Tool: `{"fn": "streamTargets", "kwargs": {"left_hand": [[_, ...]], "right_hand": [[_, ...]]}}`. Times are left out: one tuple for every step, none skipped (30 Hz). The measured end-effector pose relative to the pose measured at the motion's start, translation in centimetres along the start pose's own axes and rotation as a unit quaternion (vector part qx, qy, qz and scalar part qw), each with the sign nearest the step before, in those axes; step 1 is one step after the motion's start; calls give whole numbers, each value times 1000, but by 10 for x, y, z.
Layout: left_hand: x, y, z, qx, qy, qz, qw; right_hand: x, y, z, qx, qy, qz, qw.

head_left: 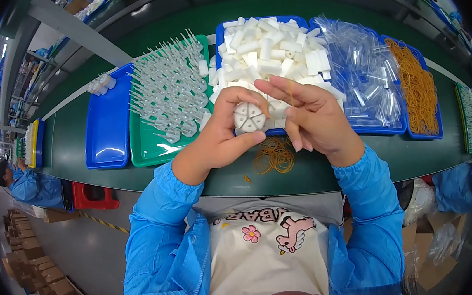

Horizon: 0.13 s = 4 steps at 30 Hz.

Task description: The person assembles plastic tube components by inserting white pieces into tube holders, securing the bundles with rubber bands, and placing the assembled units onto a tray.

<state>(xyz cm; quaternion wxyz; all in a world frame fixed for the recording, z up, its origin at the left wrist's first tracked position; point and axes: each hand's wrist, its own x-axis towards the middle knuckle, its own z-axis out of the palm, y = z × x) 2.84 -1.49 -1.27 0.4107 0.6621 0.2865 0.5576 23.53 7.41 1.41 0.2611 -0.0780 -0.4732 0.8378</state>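
Observation:
My left hand (pixel 224 130) is closed around a bundle of white foam-like pieces (pixel 249 117). Its round end faces me and shows wedge-shaped segments, each with a small dark hole. Just right of the bundle, my right hand (pixel 323 118) has its fingers bent, with a thin yellow rubber band (pixel 291 93) stretched across them. Whether the band also loops round the bundle is hard to tell. Below both hands, a small heap of loose rubber bands (pixel 275 155) lies on the green table (pixel 227 179).
Behind my hands stand a blue tray heaped with white pieces (pixel 269 49), a green tray of thin-stemmed translucent parts (pixel 172 91), and a tray of transparent tubes (pixel 361 74). Rubber bands fill a tray (pixel 415 87) at right. A blue tray (pixel 106 142) at left holds several bundles. A co-worker (pixel 31 182) sits far left.

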Motion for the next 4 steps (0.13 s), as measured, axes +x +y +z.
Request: {"fn": "streamTargets", "kwargs": {"left_hand": [[0,1,2,-1,-2,-1,1000],[1,4,4,38,-1,-21,999],[0,5,6,77,0,-40,996],[-2,4,6,104,-6,-32,994]], "right_hand": [[-1,-2,2,-56,4,6,998],[-2,-3,3,-111,8,12,994],[-2,-1,3,-153,1,22,988],[-3,4,1,-196,-7,30,980]]}}
